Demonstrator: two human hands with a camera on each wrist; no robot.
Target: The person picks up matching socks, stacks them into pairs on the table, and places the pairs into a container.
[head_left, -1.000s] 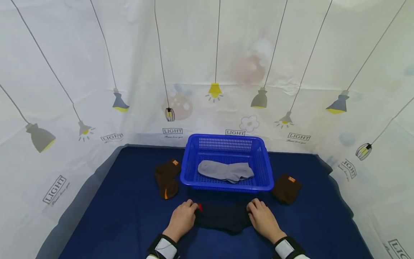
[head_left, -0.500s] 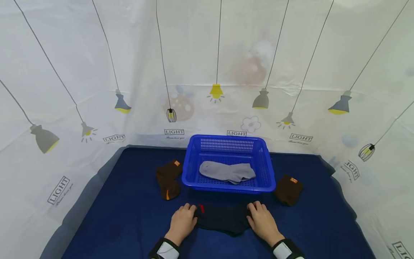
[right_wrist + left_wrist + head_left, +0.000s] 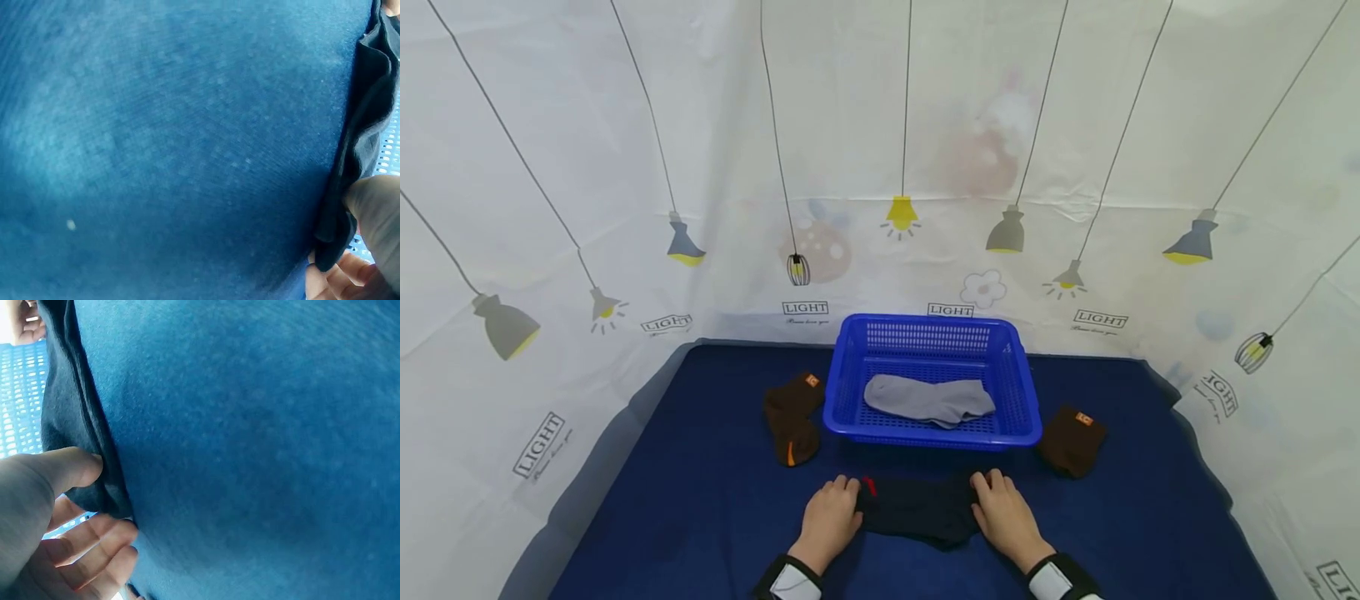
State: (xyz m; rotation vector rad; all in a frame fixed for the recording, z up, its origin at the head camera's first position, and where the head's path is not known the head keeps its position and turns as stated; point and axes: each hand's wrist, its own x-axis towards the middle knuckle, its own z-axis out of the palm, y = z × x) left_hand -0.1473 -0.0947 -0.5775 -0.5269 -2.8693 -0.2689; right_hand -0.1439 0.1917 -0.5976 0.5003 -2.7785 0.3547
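Observation:
A black sock (image 3: 917, 508) with a small red mark lies stretched sideways in front of the basket. My left hand (image 3: 831, 518) pinches its left end beside the red mark; in the left wrist view the thumb (image 3: 81, 465) lies on top of the cloth and the fingers curl beneath. At the opposite end my right hand (image 3: 1006, 515) pinches the sock, and the right wrist view shows its wavy folded edge (image 3: 369, 81) between thumb and fingers. Behind it, a blue plastic basket (image 3: 925, 439) holds grey socks (image 3: 928, 400), laid flat together.
One brown sock (image 3: 793, 421) with an orange tag lies left of the basket. Another brown sock (image 3: 1071, 442), folded shorter, lies to its right. Dark blue cloth (image 3: 662, 500) covers the table, and a white curtain (image 3: 880, 125) printed with lamps hangs around it.
Both hands keep their hold on the black sock, with the left shifting slightly toward the right. The whole scene has drifted a little with the head; basket and brown socks stay in place.

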